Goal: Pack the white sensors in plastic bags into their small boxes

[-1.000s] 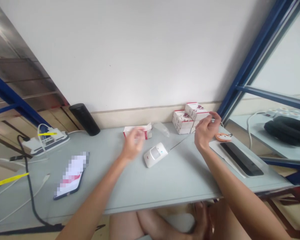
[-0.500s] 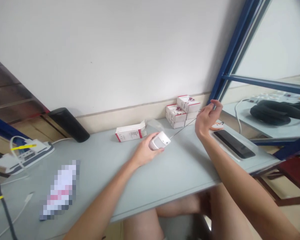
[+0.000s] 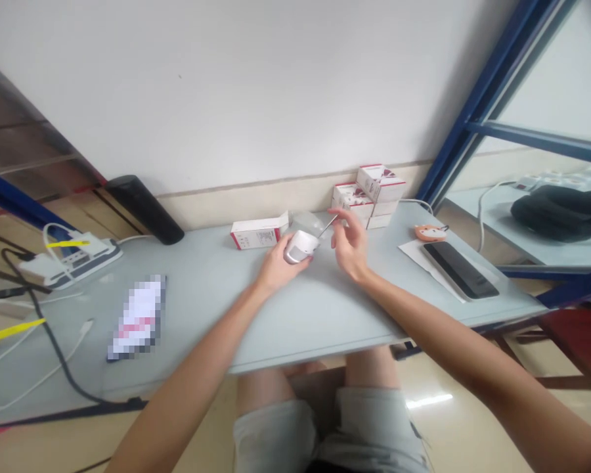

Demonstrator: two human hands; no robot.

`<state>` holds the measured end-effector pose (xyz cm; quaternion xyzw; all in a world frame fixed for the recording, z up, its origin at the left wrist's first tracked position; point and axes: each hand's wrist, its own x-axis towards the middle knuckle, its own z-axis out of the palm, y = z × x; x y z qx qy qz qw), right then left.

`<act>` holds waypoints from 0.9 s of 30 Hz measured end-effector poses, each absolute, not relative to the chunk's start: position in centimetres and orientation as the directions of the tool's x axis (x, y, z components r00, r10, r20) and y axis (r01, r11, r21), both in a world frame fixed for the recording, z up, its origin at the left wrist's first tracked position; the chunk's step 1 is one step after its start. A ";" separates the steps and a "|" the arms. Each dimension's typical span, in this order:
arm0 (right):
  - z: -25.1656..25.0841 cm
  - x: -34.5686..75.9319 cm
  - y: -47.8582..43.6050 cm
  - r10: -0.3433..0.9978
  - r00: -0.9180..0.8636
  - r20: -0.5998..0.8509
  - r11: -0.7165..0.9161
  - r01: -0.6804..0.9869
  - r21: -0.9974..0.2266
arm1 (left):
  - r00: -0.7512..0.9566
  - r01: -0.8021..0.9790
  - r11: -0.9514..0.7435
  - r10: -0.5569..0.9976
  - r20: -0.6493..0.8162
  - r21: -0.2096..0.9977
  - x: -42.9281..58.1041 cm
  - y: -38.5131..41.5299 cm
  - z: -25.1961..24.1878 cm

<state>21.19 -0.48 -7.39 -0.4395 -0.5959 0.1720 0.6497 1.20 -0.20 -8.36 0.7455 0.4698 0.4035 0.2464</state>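
In front of the wall, my left hand [image 3: 274, 268] is closed around a small white device [image 3: 301, 247] with a grey panel and holds it above the table. A thin dark rod or cord [image 3: 328, 226] sticks out of the device's upper right side. My right hand [image 3: 350, 246] is at the far end of this rod, its fingers bent and touching the tip. I cannot make out whether it is stiff or flexible. Just behind the device stands an opened white and red box [image 3: 259, 234], with a clear plastic bag [image 3: 308, 223] beside it.
Several white and red boxes [image 3: 381, 182] are stacked against the wall. At right lie a phone [image 3: 460, 270], a paper sheet and an orange-white object [image 3: 430, 232]. A black cylinder [image 3: 145, 210], power strip [image 3: 86, 266], cables and a blurred packet [image 3: 138, 318] occupy the left side.
My right hand has moved left and closer to the device, and the visible length of the rod or cord is much shorter. My left hand still holds the device. The camera view has shifted.
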 end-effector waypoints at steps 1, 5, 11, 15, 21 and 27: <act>-7.7 20.8 -0.6 0.741 0.239 0.628 0.571 0.268 -0.776 | 0.216 0.520 -0.426 0.904 0.368 0.740 1.2 -0.2 -8.3; -7.8 19.8 -1.7 0.750 0.173 0.638 0.611 0.189 -0.769 | 0.164 0.571 -0.419 0.900 0.403 0.705 0.7 -0.4 -7.9; -9.0 19.0 -3.7 0.701 0.063 0.711 0.658 0.328 -0.678 | 0.265 0.602 -0.419 0.908 0.325 0.680 0.1 -1.5 -8.8; -9.1 19.2 -2.8 0.768 -0.109 0.631 0.591 0.502 -0.632 | 0.167 0.604 -0.342 0.938 0.305 0.720 0.7 -2.0 -8.5; -7.2 20.1 -2.0 0.770 -0.049 0.636 0.602 0.384 -0.700 | 0.143 0.606 -0.312 0.948 0.286 0.731 2.0 -1.9 -6.8; -6.3 19.7 -2.0 0.788 0.038 0.615 0.572 0.326 -0.753 | 0.187 0.573 -0.333 0.943 0.277 0.749 1.9 -2.3 -7.0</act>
